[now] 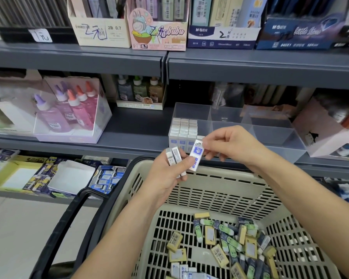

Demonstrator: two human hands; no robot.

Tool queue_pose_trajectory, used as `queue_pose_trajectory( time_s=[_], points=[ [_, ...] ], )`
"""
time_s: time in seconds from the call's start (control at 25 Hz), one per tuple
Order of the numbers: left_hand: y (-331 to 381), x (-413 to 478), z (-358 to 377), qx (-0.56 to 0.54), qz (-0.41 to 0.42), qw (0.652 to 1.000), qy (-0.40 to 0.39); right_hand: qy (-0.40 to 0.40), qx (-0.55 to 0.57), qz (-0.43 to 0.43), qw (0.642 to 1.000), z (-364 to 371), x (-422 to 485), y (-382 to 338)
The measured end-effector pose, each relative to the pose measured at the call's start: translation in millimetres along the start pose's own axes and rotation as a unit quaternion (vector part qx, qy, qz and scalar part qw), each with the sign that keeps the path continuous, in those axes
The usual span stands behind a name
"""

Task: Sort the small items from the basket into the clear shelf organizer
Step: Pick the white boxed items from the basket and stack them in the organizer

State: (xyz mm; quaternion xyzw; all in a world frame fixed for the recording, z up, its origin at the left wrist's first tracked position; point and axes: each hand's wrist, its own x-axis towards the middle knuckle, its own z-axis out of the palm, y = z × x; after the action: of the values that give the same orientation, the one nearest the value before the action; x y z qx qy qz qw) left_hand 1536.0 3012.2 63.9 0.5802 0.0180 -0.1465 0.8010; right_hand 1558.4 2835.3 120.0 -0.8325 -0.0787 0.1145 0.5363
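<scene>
Above the far rim of the beige basket (220,188), the person's two hands meet just in front of the middle shelf (133,125). The left hand (165,178) curls its fingers around a few white erasers (175,156) held upright side by side, barcodes facing the camera. The right hand (230,143) pinches the top end of a single white-and-blue eraser (197,151) between thumb and forefinger; this eraser hangs slightly tilted just right of the held ones, and its lower part lies behind the left thumb. Just beyond the hands, on the shelf, sits the clear organizer (276,137), divided into several compartments. Its near-left compartment holds rows of boxed erasers (184,128) standing upright and packed tight; whether the far-left one holds any is hard to tell. Down in the near right of the basket lies a loose heap of small items (230,242): yellow, dark blue and green-and-white pieces, with some white-and-blue ones at the near edge. The basket's black handle (69,224) folds out to the left. Further left on the same shelf stands a display box of glue bottles (69,109) with purple and orange caps.
</scene>
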Motion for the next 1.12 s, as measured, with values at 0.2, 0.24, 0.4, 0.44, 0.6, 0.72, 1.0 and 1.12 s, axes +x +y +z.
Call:
queue_pose_trajectory(
  time_s=[0.2, 0.24, 0.4, 0.44, 0.6, 0.72, 1.0, 1.12],
  points=[
    [3, 4, -2, -0.066, -0.009, 0.997, 0.046, 0.184, -0.027, -0.037, 0.982, -35, 24, -6],
    [3, 5, -2, -0.06, -0.008, 0.997, 0.05, 0.202, -0.056, -0.039, 0.977, -40, 30, -4],
    [2, 5, 1, -0.027, -0.005, 0.998, 0.05, 0.183, -0.164, -0.018, 0.969, -33, 47, 6],
    [2, 6, 2, -0.024, -0.005, 0.998, 0.049, 0.173, -0.187, -0.017, 0.967, -29, 49, 9],
    [2, 7, 3, -0.02, 0.009, 0.999, 0.041, 0.144, -0.232, -0.013, 0.962, -20, 55, 22],
    [-1, 7, 5, -0.006, 0.028, 0.999, 0.028, 0.116, -0.261, -0.022, 0.958, -14, 57, 26],
    [-2, 9, 0, 0.017, 0.049, 0.998, 0.041, 0.091, -0.319, -0.045, 0.942, -11, 61, 30],
    [-1, 9, -1, 0.004, 0.041, 0.998, 0.053, 0.111, -0.329, -0.051, 0.936, -10, 56, 28]
  ],
)
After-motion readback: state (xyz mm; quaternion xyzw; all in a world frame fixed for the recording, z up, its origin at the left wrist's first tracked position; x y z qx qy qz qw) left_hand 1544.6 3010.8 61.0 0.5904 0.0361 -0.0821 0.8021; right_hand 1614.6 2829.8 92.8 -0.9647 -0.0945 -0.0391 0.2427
